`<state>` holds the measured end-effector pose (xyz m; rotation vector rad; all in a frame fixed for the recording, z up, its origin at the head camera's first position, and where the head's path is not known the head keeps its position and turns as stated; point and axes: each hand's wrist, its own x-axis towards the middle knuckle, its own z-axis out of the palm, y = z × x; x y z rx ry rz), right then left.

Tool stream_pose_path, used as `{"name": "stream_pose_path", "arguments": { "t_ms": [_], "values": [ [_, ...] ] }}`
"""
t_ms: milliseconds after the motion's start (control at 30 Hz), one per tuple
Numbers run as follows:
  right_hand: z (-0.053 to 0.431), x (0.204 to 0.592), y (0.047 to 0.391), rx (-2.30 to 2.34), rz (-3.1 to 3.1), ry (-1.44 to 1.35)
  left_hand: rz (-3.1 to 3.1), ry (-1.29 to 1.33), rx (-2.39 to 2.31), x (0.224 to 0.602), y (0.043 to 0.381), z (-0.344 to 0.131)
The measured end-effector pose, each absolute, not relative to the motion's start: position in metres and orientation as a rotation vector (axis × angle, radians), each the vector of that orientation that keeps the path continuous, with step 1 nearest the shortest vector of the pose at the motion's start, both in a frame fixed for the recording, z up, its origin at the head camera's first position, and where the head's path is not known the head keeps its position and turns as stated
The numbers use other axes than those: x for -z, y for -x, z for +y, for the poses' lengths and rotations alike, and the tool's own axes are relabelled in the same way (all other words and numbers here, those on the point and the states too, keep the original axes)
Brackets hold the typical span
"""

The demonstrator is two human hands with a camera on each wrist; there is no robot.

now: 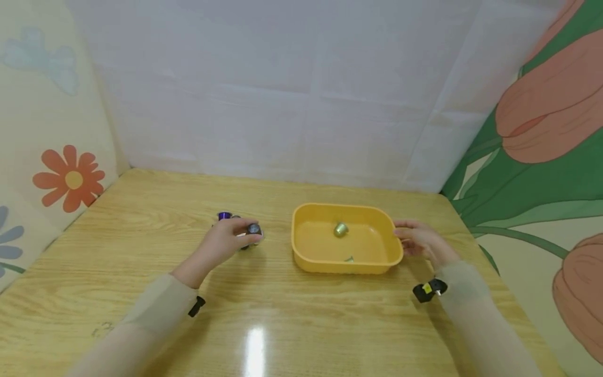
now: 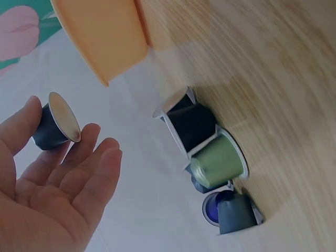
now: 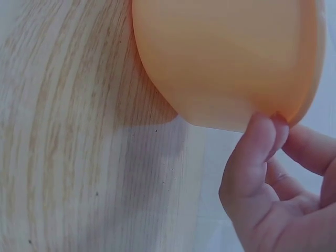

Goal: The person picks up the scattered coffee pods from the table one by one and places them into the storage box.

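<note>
Between thumb and fingers, my left hand point(image 1: 221, 243) pinches a dark coffee capsule point(image 2: 46, 131) with a pale lid, raised over the table left of the yellow plastic basin point(image 1: 344, 267). Below that hand lies a cluster of capsules: a black one point(image 2: 190, 126), a green one point(image 2: 216, 160), a grey-blue one point(image 2: 236, 212) and a purple one point(image 1: 224, 215), partly hidden by the hand in the head view. My right hand point(image 1: 421, 242) grips the basin's right end, its fingertips at the rim. Inside the basin are a gold-green capsule point(image 1: 340, 229) and another capsule point(image 1: 349, 259) mostly hidden by the front wall.
The wooden table point(image 1: 282, 324) carries everything. A white sheet point(image 1: 292, 104) hangs along its far edge. Flower-patterned panels point(image 1: 542, 209) stand at both sides. A black wrist camera point(image 1: 428, 289) sits on the right wrist, near the tabletop.
</note>
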<state>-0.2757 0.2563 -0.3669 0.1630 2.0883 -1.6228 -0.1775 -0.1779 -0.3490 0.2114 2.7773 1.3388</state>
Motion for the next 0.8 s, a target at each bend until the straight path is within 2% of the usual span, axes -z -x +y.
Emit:
{"name": "stream_pose_path", "arguments": {
  "t_ms": [800],
  "values": [
    [0.256, 0.365, 0.276, 1.645, 2.068, -0.157, 2.671, -0.285, -1.379, 0.347, 0.192, -0.135]
  ]
}}
